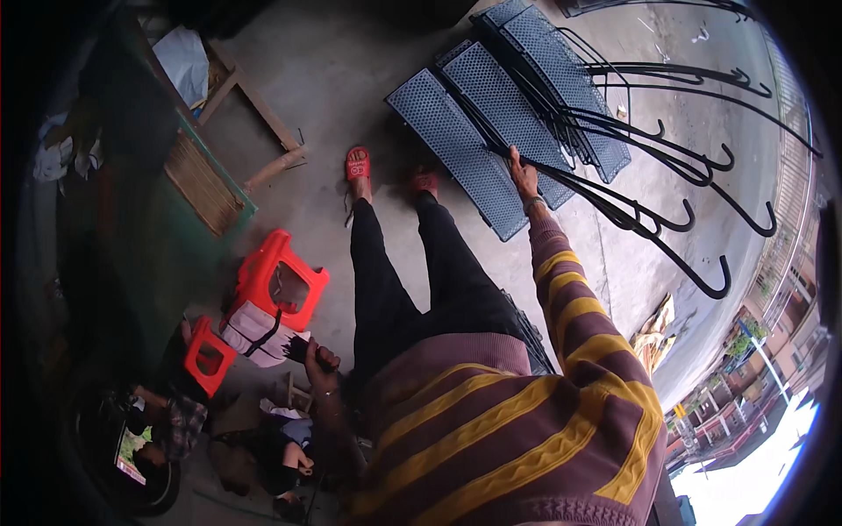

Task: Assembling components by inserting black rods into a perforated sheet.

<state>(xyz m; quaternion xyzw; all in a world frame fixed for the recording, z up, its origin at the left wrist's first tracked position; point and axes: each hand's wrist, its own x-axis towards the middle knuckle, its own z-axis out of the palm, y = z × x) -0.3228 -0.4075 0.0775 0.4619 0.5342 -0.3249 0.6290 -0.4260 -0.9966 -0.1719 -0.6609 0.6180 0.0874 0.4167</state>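
My right hand (524, 178) reaches out ahead and is closed round a black metal rod (605, 193), one of several long rods with hooked ends. The rods lie across or join dark perforated metal panels (456, 145), stacked in overlapping rows on the floor; how they are joined is hard to see. Close to my body on the left, my left hand (323, 368) is closed on a bundle of thin black strips (296, 350). Their loose ends fan out toward a pale cloth-like bag or wrap (253, 333).
Red plastic stools (254, 285) stand to my left, by a green-edged board (210, 175). A wooden frame (263, 114) lies farther ahead. Other people (180, 425) sit at the lower left. Crumpled brown wrapping (655, 333) lies on the right.
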